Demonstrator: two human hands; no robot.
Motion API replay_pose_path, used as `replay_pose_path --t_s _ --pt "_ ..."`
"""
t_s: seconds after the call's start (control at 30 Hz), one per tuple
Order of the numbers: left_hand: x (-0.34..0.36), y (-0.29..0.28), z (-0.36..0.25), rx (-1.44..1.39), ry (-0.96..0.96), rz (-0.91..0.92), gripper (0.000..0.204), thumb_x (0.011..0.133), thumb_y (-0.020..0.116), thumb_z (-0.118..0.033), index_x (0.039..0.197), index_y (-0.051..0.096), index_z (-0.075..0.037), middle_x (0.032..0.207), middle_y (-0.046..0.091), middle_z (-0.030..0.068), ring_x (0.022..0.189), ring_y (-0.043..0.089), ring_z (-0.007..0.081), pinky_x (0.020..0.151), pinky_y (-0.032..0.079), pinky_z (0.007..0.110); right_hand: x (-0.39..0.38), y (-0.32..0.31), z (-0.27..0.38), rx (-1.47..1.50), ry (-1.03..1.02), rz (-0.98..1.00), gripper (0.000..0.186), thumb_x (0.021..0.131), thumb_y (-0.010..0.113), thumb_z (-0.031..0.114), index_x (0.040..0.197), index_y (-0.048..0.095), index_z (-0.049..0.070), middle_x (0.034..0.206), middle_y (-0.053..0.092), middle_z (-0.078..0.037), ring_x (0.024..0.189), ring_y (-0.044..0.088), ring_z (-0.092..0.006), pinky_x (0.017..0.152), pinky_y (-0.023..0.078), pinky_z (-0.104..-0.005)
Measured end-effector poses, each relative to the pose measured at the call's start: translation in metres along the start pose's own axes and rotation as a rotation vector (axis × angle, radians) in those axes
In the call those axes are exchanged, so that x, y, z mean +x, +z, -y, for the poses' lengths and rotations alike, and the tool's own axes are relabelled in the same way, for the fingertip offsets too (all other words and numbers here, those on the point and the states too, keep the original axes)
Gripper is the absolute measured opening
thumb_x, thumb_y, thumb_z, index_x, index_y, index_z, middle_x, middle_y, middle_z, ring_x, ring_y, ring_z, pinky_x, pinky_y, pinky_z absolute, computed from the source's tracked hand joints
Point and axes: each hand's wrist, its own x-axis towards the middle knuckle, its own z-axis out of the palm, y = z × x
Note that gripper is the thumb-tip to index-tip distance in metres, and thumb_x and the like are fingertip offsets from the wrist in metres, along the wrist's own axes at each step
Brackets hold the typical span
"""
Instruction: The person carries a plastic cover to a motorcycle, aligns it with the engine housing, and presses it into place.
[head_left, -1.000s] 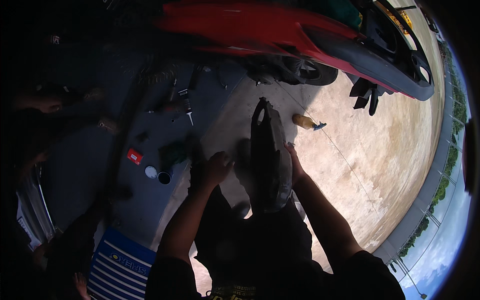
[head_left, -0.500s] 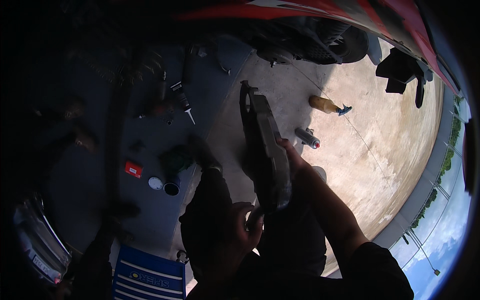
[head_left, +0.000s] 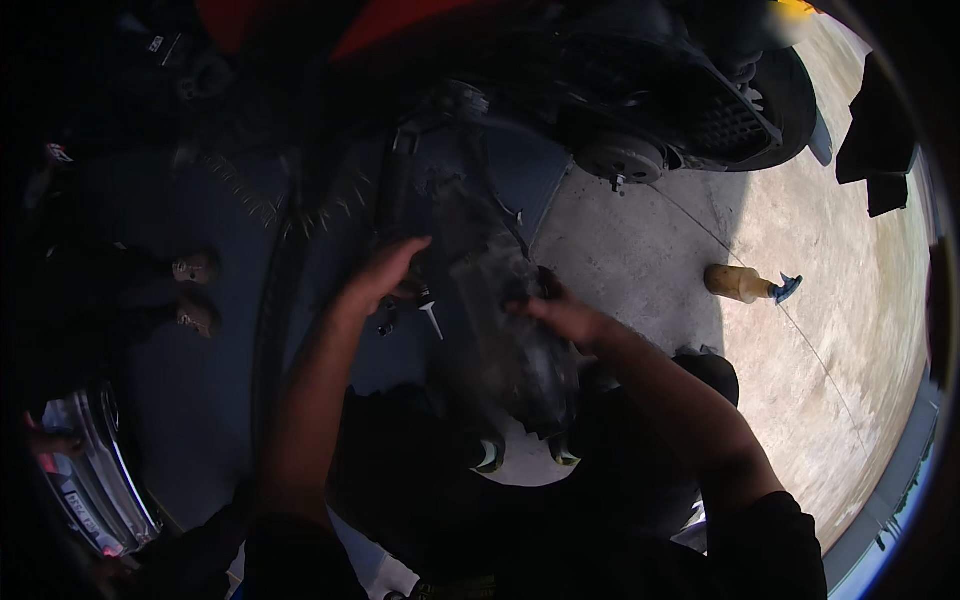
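A long, smudged grey-black vehicle part [head_left: 490,320], blurred in places, lies lengthwise between my forearms, its lower end near my dark-clothed legs. My right hand [head_left: 560,315] grips it on the right side. To its left is my left hand [head_left: 390,270], fingers stretched out, holding nothing that I can see. A tube with a pale nozzle [head_left: 432,318] and small dark items lie on the grey-blue floor [head_left: 190,420] below that hand.
A red vehicle [head_left: 420,20] with a dark wheel [head_left: 795,105] stands ahead. A yellow spray bottle [head_left: 737,283] lies on sunlit concrete [head_left: 820,370]. Another person's feet [head_left: 195,295] are at the left; a car bumper [head_left: 110,480] is at lower left. Dark panels [head_left: 875,130] stand upper right.
The view has swung, with the scene shifting right and down. The long part now shows a different face. My left hand has risen from the part's lower end to its upper left, its fingers now stretched.
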Motion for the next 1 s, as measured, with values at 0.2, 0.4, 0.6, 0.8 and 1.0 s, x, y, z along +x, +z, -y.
replay_pose_path --t_s 0.2,0.4,0.6,0.8,1.0 --pt "0.108 -0.025 0.024 -0.374 0.018 0.097 0.071 0.093 0.053 -0.046 0.141 0.048 0.006 0.142 0.054 0.0248 0.121 0.061 0.0414 0.103 0.051 0.057 0.04 -0.043 0.033 -0.612 -0.155 -0.201 0.135 0.063 0.086 0.058 0.16 0.017 -0.007 0.151 0.045 -0.036 0.143 0.044 -0.0462 0.119 0.04 -0.0459" --pt "0.114 0.031 0.031 -0.909 0.114 -0.186 0.094 0.09 0.057 -0.054 0.158 0.027 0.003 0.154 0.045 0.0241 0.138 0.05 0.0422 0.11 0.042 0.062 0.048 -0.032 0.04 -0.975 -0.06 -0.419 0.131 0.064 0.086 0.057 0.164 0.018 0.007 0.152 0.042 -0.033 0.138 0.049 -0.0458 0.114 0.043 -0.0521" --pt "0.113 0.094 0.031 -1.301 0.307 -0.145 0.078 0.089 0.068 -0.054 0.148 0.05 -0.007 0.151 0.054 0.0151 0.137 0.053 0.0363 0.113 0.04 0.057 0.054 -0.023 0.031 -1.35 -0.162 -0.495 0.132 0.06 0.088 0.056 0.165 0.02 0.014 0.145 0.044 -0.03 0.137 0.046 -0.047 0.107 0.042 -0.0664" --pt "0.166 0.121 0.079 -1.578 0.293 -0.081 0.065 0.096 0.058 -0.051 0.144 0.055 -0.007 0.142 0.061 0.0157 0.131 0.057 0.0385 0.114 0.041 0.056 0.047 -0.017 0.018 -1.559 -0.236 -0.586 0.131 0.061 0.089 0.057 0.165 0.02 0.017 0.147 0.042 -0.03 0.137 0.043 -0.0496 0.108 0.039 -0.066" --pt "0.164 0.134 0.076 -1.654 0.524 0.073 0.068 0.102 0.047 -0.056 0.148 0.051 -0.007 0.149 0.055 0.017 0.138 0.051 0.0389 0.116 0.038 0.057 0.041 -0.013 0.009 -1.672 -0.352 -0.723 0.13 0.061 0.089 0.055 0.165 0.019 0.022 0.149 0.038 -0.03 0.139 0.039 -0.0494 0.109 0.036 -0.0671"
